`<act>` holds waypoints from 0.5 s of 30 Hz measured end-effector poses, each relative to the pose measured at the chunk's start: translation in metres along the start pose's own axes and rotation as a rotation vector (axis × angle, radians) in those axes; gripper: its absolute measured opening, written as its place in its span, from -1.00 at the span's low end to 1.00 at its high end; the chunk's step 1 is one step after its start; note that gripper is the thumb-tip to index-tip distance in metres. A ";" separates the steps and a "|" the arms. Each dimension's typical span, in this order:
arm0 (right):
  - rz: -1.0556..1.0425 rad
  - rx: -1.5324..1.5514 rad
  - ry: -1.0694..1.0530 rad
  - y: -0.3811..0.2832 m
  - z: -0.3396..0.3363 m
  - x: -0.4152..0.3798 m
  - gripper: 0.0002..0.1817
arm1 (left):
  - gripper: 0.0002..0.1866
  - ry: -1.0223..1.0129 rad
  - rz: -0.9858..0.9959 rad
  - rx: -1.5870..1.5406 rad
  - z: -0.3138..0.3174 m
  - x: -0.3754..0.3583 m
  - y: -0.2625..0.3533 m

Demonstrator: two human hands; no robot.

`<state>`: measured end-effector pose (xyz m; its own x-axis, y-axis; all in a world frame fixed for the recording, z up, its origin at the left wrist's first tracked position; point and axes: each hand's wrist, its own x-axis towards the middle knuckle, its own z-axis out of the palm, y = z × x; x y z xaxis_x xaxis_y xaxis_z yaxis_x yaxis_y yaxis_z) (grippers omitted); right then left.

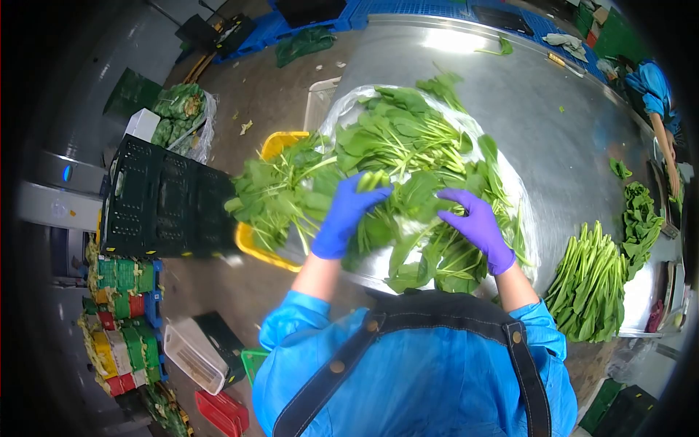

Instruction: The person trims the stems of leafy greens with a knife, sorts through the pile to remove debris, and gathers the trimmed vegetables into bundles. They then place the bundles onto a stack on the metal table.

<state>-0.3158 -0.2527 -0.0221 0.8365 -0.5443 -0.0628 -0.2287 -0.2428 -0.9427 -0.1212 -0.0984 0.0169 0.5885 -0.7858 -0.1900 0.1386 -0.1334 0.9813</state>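
Note:
My left hand, in a blue-purple glove, is closed round a small bunch of leafy greens. The pale stems poke out above its fingers and the leaves hang below. Over the near part of the pile, my right hand, gloved in purple, has its thumb and fingers apart with nothing between them. Loose leafy greens lie heaped on a clear plastic sheet in front of both hands. More greens fill a yellow basket at the left edge of the metal table.
On the table's right lies a neat stack of leafy greens, stems pointing away. A knife rests near the far edge. Another person's arm reaches in at the far right. Dark crates stand at left; a red basket is on the floor.

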 end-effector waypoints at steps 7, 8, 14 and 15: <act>-0.036 0.110 -0.059 -0.023 0.037 0.004 -0.59 | -0.80 -0.013 -0.085 0.000 0.010 0.003 -0.018; -0.061 0.165 0.008 -0.009 0.047 0.009 -0.66 | -0.77 -0.022 -0.083 0.009 0.013 0.002 -0.017; 0.216 0.276 -0.251 -0.001 -0.001 0.011 -0.59 | -0.71 0.027 -0.115 -0.312 -0.033 0.003 -0.038; 0.252 0.185 -0.390 0.004 -0.011 0.011 -0.54 | -0.71 0.034 -0.126 -0.377 -0.036 0.002 -0.041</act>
<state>-0.3134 -0.2686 -0.0225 0.8985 -0.2181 -0.3810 -0.3853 0.0239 -0.9225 -0.0973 -0.0728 -0.0249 0.5736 -0.7562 -0.3148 0.4903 0.0091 0.8715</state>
